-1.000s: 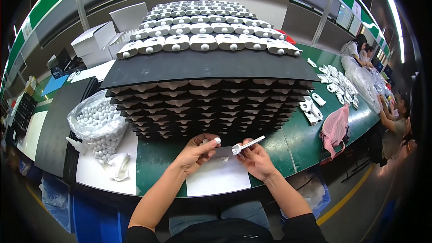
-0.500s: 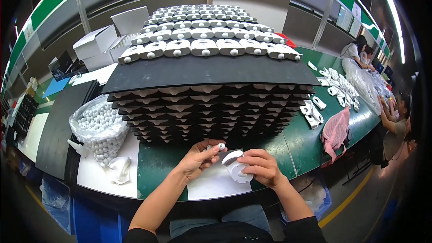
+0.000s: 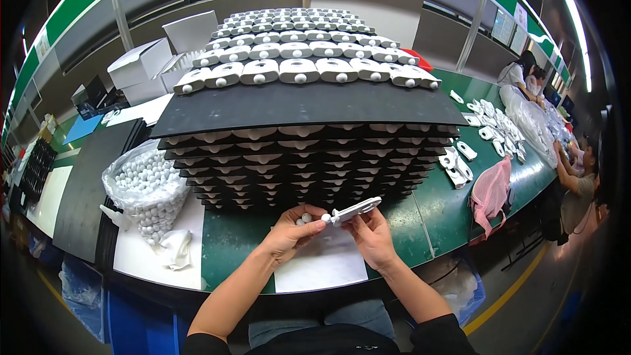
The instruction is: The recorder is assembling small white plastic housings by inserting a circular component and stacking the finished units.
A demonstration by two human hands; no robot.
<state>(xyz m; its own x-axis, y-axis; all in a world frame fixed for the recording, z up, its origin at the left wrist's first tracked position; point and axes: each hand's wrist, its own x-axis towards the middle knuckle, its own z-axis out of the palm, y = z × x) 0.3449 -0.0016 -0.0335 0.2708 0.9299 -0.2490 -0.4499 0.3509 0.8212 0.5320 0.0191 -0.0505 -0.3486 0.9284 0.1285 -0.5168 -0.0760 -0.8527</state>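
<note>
Bare forearms, dark sleeves at elbows, no gloves.

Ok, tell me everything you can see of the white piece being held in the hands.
The white piece is a flat, elongated part, seemingly moulded plastic, lying nearly level and tilted up slightly to the right. The right hand pinches it from below near its middle. At its left end a small white ball sits against it, where the left hand, cupping more balls, meets it. It hangs above the green table, just in front of the stack of black trays.
</note>
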